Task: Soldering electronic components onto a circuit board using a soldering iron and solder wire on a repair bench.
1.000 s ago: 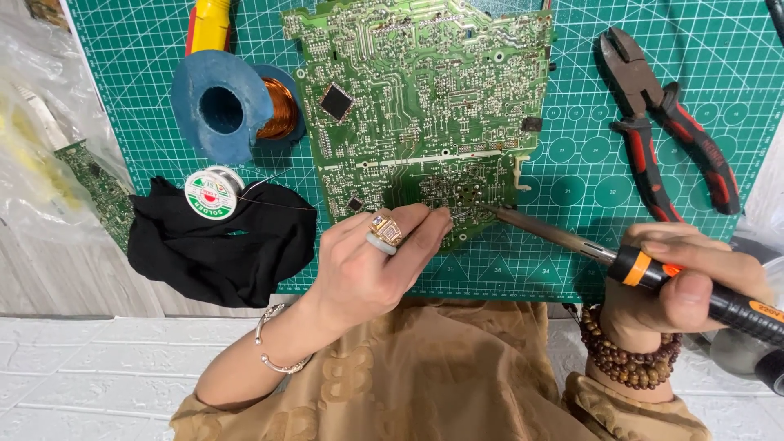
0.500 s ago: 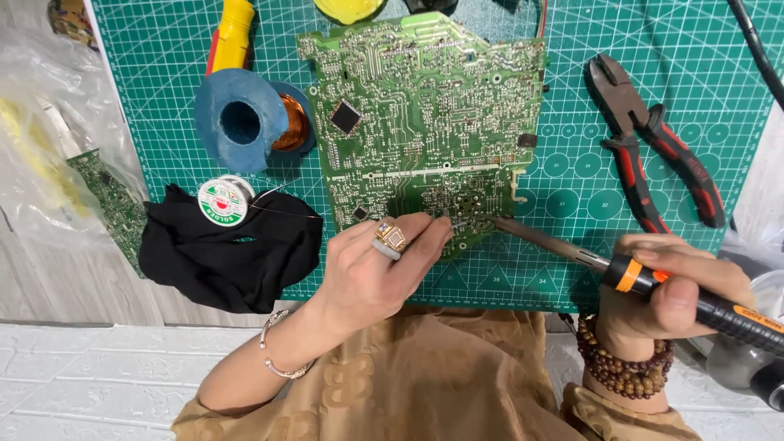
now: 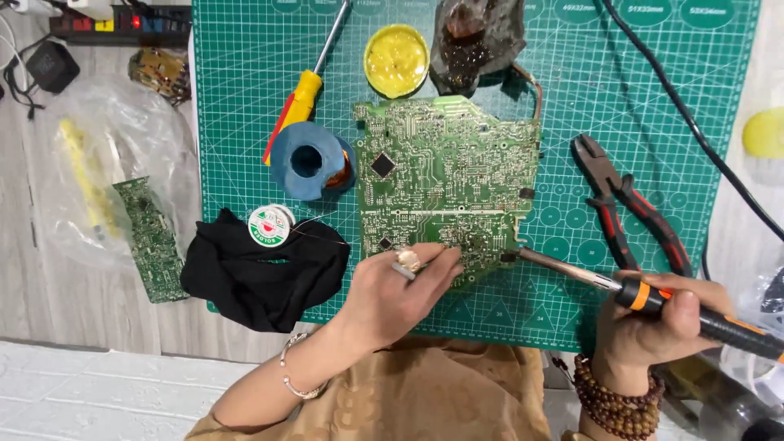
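A large green circuit board [image 3: 449, 180] lies on a green cutting mat [image 3: 245, 98]. My left hand [image 3: 392, 290], with a ring on one finger, rests on the board's near edge with its fingertips pinched together. A thin solder wire [image 3: 322, 237] runs from a small white spool [image 3: 269, 225] to this hand. My right hand [image 3: 653, 327] grips a soldering iron [image 3: 653, 298] with a black and orange handle. Its metal tip touches the board's near right corner, just right of my left fingertips.
Red and black pliers [image 3: 625, 208] lie to the right of the board. A yellow screwdriver [image 3: 300, 96], a blue reel [image 3: 309, 162], a yellow tin [image 3: 396, 57] and a black cloth [image 3: 261, 273] lie around it. A small board [image 3: 151, 238] and a plastic bag [image 3: 98, 155] are at left. A black cable [image 3: 678, 110] crosses the mat.
The view has tilted, so the mat's far side with the tin and screwdriver now shows. Both hands stay at the board's near edge, and the iron tip has moved closer to my left fingertips.
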